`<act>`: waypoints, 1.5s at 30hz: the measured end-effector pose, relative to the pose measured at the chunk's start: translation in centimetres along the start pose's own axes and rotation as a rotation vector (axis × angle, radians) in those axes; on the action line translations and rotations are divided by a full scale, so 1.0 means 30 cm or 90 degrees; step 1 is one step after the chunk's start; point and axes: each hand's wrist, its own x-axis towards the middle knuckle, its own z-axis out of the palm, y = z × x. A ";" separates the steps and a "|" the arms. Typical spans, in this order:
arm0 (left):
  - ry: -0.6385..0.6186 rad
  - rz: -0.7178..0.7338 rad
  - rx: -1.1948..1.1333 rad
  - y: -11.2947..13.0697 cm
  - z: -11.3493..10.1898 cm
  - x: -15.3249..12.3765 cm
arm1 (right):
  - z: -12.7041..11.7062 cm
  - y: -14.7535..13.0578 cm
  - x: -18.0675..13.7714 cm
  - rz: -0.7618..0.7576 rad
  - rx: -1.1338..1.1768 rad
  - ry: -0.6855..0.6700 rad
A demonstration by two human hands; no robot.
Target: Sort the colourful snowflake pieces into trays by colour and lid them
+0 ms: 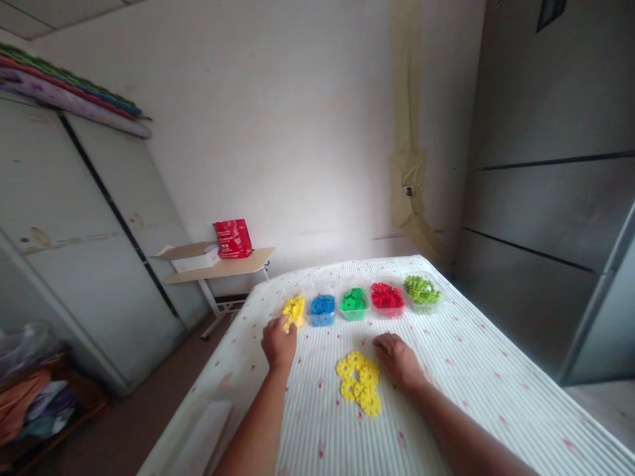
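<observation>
My left hand [278, 340] reaches to the near side of a clear tub of yellow flower-shaped plastic discs [294, 309]. Its fingers are curled against the tub and pieces; what lies between them is hidden. On the cloth in front of me is a loose, partly overlapping group of yellow notched discs [367, 375]. Just right of that group, my right hand [398, 359] rests on the table with fingers loosely bent and nothing visible in them.
Tubs of blue discs [323, 308], green discs [354, 301], red pieces [387, 297] and light green pieces [421, 289] continue the row. A white ribbed cloth [317, 423] covers the table. Behind on the left, a side desk [223, 270] holds a red bag [233, 238].
</observation>
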 end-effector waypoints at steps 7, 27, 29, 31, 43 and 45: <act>-0.058 -0.047 -0.147 -0.073 0.049 -0.148 | -0.003 -0.008 -0.003 0.004 -0.009 -0.008; -0.098 -0.067 -0.280 -0.077 0.021 -0.173 | -0.081 -0.083 -0.052 -0.149 0.036 -0.240; -0.095 -0.065 -0.275 -0.075 0.019 -0.174 | -0.080 -0.085 -0.051 -0.151 0.017 -0.240; -0.093 -0.062 -0.273 -0.075 0.018 -0.174 | -0.083 -0.085 -0.049 -0.151 0.005 -0.245; -0.091 -0.060 -0.302 -0.093 0.044 -0.171 | -0.094 -0.038 -0.034 -0.003 0.117 -0.114; -0.087 -0.059 -0.310 -0.094 0.045 -0.171 | -0.095 -0.028 -0.029 0.035 0.115 -0.073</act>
